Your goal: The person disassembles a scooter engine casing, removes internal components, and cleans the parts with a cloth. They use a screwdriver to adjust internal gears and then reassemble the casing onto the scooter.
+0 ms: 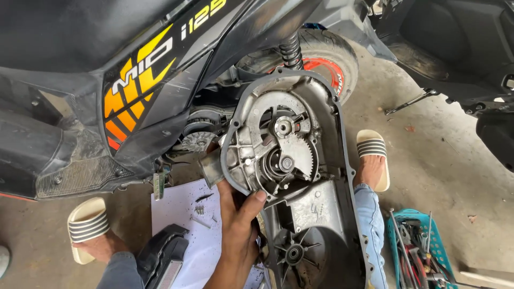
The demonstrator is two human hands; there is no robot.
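Observation:
My left hand [238, 230] grips the lower left edge of a grey scooter transmission cover [316, 206], thumb on its inner face. The cover is held up with its inside toward me. A toothed sector gear [300, 152] and a small round gear [282, 127] sit in its upper half, and a black finned vent [294, 254] is in its lower end. A dark gasket rim [342, 144] runs around its edge. My right hand is not visible. Behind the cover stands a black scooter with an orange and yellow side panel [134, 91].
The rear tyre [329, 59] and shock spring [290, 51] are behind the cover. White paper [184, 214] with loose screws lies on the concrete floor beside a black part [163, 259]. A teal tool basket [417, 246] is at right. My sandalled feet [88, 230] [373, 158] flank the work. Another dark vehicle [466, 48] stands top right.

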